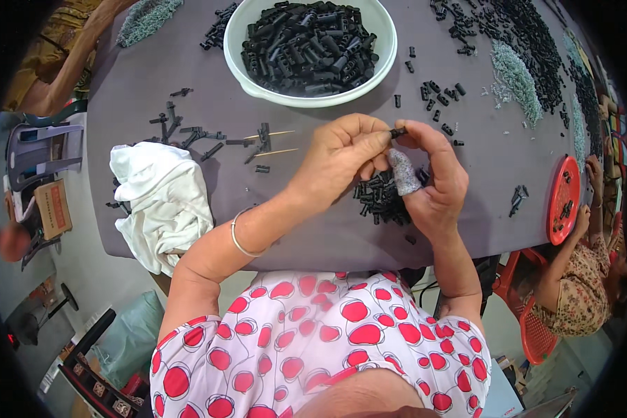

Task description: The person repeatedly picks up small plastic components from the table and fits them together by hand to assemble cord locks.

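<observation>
Over the table's near half, my left hand (345,152) and my right hand (439,177) meet at a small black plastic part (398,132). Fingertips of both hands pinch it from either side. A grey speckled wrap (404,174) covers my right thumb. Beneath my hands lies a pile of small black parts (382,202), partly hidden by them. Left of my left hand, two thin wooden sticks (277,152) lie among loose black tubular pieces (200,134).
A white bowl (233,59) heaped with black cylinders stands beyond my hands. A white cloth (161,202) hangs over the left edge. Greyish springs or coils (515,80) and scattered black parts cover the far right. Another person's hand (584,219) is beside a red tray (556,209).
</observation>
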`<state>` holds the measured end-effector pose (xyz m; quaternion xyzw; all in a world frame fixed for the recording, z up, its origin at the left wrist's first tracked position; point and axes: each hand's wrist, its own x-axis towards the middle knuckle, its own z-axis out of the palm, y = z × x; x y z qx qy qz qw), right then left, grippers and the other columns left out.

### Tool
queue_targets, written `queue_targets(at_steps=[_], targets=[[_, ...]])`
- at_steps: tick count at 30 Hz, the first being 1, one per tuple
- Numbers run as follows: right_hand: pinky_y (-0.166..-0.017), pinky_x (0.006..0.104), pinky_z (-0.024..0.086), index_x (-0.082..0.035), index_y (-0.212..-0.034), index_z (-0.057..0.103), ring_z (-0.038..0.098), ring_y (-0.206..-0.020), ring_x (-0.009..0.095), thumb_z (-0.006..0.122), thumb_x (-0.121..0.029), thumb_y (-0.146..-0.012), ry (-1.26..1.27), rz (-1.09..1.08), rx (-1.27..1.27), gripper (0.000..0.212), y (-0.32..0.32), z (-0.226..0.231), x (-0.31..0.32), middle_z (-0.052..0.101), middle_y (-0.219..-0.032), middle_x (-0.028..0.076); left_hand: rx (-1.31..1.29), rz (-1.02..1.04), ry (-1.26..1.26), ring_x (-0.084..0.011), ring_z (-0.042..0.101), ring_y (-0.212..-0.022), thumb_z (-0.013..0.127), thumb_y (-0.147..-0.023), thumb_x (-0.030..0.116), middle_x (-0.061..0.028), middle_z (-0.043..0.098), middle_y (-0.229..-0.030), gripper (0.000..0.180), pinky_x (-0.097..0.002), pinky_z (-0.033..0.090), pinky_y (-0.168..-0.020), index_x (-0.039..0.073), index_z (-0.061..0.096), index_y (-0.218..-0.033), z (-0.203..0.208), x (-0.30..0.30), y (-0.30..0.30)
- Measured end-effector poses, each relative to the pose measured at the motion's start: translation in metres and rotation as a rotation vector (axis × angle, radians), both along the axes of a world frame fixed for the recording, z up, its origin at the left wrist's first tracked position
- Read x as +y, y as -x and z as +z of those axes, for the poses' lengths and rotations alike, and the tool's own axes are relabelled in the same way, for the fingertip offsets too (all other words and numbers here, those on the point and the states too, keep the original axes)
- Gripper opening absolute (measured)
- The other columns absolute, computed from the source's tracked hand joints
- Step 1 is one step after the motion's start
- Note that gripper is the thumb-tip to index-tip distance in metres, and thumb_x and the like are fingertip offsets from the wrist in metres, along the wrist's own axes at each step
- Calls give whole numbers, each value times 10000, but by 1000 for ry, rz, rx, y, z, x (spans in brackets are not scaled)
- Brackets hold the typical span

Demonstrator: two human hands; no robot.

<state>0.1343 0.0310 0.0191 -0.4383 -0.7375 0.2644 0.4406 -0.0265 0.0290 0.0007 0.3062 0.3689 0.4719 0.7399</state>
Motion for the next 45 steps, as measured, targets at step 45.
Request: queue_targets(at_steps=[45], targets=[[-565, 363, 479, 15, -982, 586, 571, -673, 281, 672, -53, -525, -238, -31, -438, 470, 1, -4, -9, 561, -764, 96, 435, -117, -144, -23, 481, -581, 620, -753, 88, 18, 590, -644, 147, -201, 402, -504, -53, 657, -772, 17, 5, 5]])
